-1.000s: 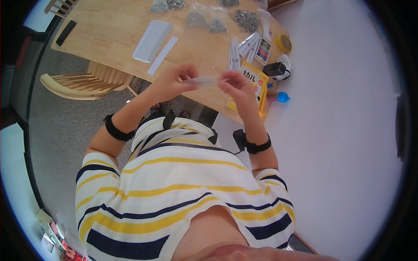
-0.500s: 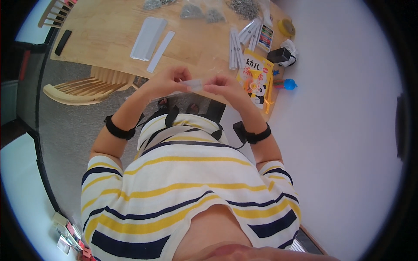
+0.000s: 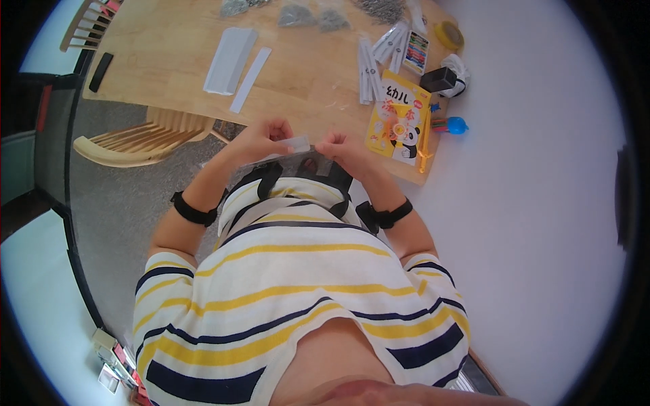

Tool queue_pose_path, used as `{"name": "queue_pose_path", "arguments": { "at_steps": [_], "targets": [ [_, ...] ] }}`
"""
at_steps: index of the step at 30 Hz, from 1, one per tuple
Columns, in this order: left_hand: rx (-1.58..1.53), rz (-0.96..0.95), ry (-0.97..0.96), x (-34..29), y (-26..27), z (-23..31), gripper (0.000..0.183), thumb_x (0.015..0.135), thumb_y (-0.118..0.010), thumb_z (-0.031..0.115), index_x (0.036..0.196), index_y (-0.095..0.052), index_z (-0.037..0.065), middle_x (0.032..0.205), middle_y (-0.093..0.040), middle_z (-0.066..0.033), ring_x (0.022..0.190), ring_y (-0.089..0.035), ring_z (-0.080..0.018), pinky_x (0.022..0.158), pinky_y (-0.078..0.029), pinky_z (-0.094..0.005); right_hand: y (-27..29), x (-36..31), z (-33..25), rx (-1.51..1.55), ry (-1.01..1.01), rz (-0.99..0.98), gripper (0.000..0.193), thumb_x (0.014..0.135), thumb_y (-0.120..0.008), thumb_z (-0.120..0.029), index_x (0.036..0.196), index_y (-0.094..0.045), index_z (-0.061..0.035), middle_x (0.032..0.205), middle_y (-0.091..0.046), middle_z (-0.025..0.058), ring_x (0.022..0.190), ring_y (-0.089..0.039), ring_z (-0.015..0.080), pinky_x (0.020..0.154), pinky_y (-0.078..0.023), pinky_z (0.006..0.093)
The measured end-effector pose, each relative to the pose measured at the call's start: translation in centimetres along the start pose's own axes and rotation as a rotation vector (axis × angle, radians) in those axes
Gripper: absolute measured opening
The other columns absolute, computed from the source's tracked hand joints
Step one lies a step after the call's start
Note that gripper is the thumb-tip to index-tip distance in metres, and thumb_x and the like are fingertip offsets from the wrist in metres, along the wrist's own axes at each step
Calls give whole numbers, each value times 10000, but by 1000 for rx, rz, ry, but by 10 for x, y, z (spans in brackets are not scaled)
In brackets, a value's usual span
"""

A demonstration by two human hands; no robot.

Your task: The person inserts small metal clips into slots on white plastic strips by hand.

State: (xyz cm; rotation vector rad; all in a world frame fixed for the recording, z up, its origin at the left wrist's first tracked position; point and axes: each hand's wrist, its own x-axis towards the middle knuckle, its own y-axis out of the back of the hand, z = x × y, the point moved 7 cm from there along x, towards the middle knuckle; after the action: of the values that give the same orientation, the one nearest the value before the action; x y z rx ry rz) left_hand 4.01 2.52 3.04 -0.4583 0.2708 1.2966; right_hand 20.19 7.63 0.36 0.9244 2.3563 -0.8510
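Just off the table's near edge, my left hand (image 3: 263, 141) is closed round a whitish, partly see-through strip (image 3: 296, 143). One end of the strip sticks out to the right of my fingers, and a pale edge of it seems to run on below the hand. My right hand (image 3: 344, 153) is by that end, thumb and forefinger pinched together. A small gap shows between the pinch and the strip; whatever is in the pinch is too small to make out. A stack of white strips (image 3: 230, 61) and a single white strip (image 3: 250, 80) lie on the table beyond.
On the wooden table (image 3: 298, 81) are bundled white strips (image 3: 369, 71), a crayon box (image 3: 416, 52), a yellow booklet (image 3: 398, 118), a black box (image 3: 438, 80), yellow tape (image 3: 449, 34) and bags of small metal parts (image 3: 296, 15). A wooden chair (image 3: 145, 139) stands at the left.
My right hand has drawn slightly away from the strip's end, opening a small gap. Both hands sit a little lower, and the strip remains in my left hand.
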Motion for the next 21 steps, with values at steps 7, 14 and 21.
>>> {"name": "queue_pose_path", "arguments": {
  "at_steps": [7,14,21],
  "targets": [
    [-22,107,25,1,-7,-12,196,723,-691,36,854,-546,32,790,-598,-22,737,-561,-83,672,-443,-208,5,15,14,622,80,-56,208,859,-557,-193,678,-516,-98,629,-458,-28,583,-398,84,577,-353,216],
    [150,279,24,-18,16,-27,222,711,-701,55,871,-549,29,775,-586,-21,701,-551,-81,640,-436,-209,104,67,11,-840,434,660,198,862,-492,-193,747,-547,-41,721,-561,110,664,-543,269,675,-454,356],
    [93,408,61,-43,22,-38,208,713,-703,49,836,-536,31,777,-590,-19,692,-540,-72,635,-425,-206,87,89,11,-1458,671,628,189,825,-520,-215,843,-568,-33,837,-577,155,819,-552,328,717,-461,431]
  ]
}}
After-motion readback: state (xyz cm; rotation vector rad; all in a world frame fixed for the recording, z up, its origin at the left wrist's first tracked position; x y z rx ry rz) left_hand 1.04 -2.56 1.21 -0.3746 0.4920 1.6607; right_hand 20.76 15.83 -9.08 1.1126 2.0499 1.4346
